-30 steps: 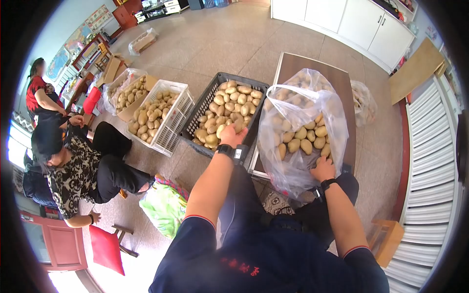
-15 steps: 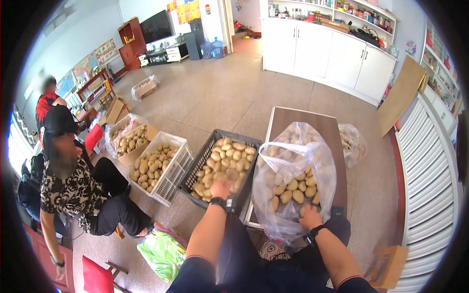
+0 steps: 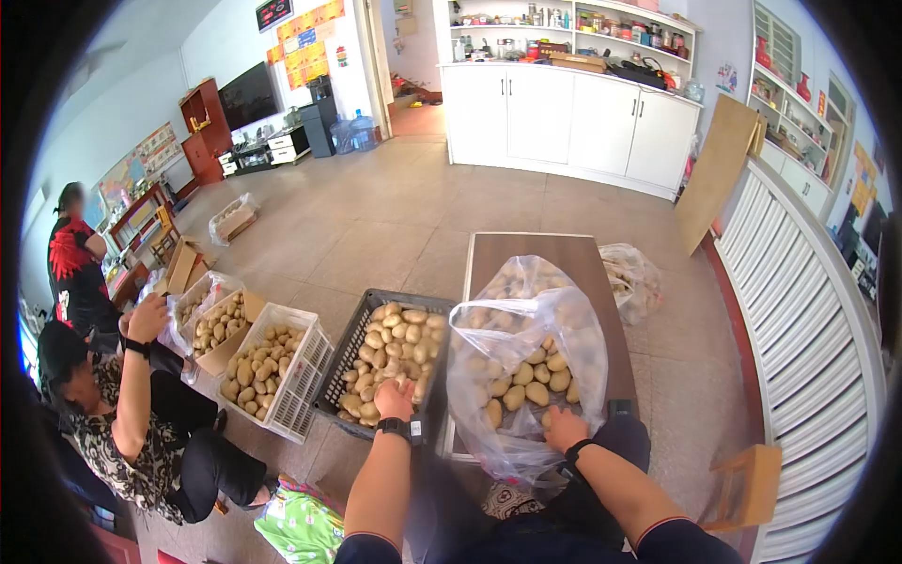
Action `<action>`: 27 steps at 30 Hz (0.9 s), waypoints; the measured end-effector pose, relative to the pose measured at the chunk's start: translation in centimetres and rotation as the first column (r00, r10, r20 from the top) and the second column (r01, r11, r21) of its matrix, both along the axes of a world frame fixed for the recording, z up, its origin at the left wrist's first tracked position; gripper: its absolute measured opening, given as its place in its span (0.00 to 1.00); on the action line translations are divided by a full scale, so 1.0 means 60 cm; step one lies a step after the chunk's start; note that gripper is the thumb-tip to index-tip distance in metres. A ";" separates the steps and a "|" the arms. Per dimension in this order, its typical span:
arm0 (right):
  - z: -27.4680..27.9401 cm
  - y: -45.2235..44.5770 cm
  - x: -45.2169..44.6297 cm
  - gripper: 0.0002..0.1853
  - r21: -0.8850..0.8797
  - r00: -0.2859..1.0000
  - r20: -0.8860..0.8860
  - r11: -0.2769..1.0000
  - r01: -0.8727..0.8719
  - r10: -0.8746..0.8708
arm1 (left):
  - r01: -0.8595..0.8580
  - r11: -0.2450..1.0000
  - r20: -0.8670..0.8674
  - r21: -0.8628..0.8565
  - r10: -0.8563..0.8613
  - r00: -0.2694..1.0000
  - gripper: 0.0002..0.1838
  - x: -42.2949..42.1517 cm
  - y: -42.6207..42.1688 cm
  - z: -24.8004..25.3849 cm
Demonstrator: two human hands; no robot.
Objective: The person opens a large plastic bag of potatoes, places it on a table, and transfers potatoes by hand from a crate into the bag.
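My left hand [image 3: 395,399] is at the near end of a black plastic crate [image 3: 325,399] filled with potatoes [image 3: 393,340]. Its fingers look apart and lie over the potatoes, with no potato visibly held. At the mouth of a clear plastic bag [image 3: 479,414], my right hand [image 3: 567,430] has its fingers curled round a potato [image 3: 548,420], partly hidden by them. More potatoes [image 3: 532,381] fill the bag, which rests on a dark brown low table [image 3: 611,352]. Each wrist wears a dark band.
Left of the black crate are a white crate [image 3: 305,367] and a cardboard box [image 3: 252,306], both with potatoes. A seated person [image 3: 141,423] is beside them; another person [image 3: 75,263] stands behind. A second bag [image 3: 631,282] sits right of the table, near a white radiator [image 3: 799,320].
My view has tilted up and turned right. My left hand has drawn back toward the crate's near edge. The seated person has raised an arm, and the standing person has straightened.
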State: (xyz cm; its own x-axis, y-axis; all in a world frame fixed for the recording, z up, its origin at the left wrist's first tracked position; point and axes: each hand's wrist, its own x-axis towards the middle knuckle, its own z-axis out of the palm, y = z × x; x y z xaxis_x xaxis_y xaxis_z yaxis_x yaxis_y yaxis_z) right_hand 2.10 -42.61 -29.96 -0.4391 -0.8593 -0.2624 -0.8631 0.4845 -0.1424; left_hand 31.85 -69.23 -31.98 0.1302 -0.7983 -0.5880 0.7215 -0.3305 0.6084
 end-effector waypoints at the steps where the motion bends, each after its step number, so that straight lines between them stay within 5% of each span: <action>1: -0.001 0.001 0.000 0.30 -0.012 1.000 -0.020 1.000 -0.016 0.016 | 0.070 0.996 0.021 -0.053 -0.068 0.997 0.24 -0.003 0.009 0.008; 7: -0.007 0.003 0.004 0.29 -0.052 0.975 -0.187 0.989 -0.135 0.123 | 0.248 0.954 0.045 -0.166 -0.244 0.969 0.21 -0.032 0.064 0.060; 9: -0.020 0.000 0.003 0.28 -0.040 0.981 -0.162 0.992 -0.116 0.108 | 0.326 0.913 0.017 -0.246 -0.332 0.943 0.11 -0.040 0.083 0.075; 11: -0.020 -0.001 0.005 0.28 -0.026 0.986 -0.135 0.995 -0.097 0.093 | 0.366 0.895 0.039 -0.255 -0.369 0.929 0.16 -0.047 0.094 0.082; 13: -0.021 0.002 0.006 0.28 -0.054 0.999 -0.045 0.998 -0.034 0.031 | 0.406 0.876 0.059 -0.261 -0.405 0.912 0.20 -0.054 0.101 0.083; 23: 0.024 -0.015 0.004 0.26 -0.203 0.957 0.280 0.970 0.134 -0.074 | 0.736 0.631 0.242 -0.246 -0.695 0.677 0.13 -0.082 0.131 0.087; 27: 0.021 -0.035 0.012 0.25 -0.458 0.833 0.546 0.865 0.204 0.093 | 0.834 0.515 0.279 -0.198 -0.786 0.552 0.14 -0.090 0.143 0.094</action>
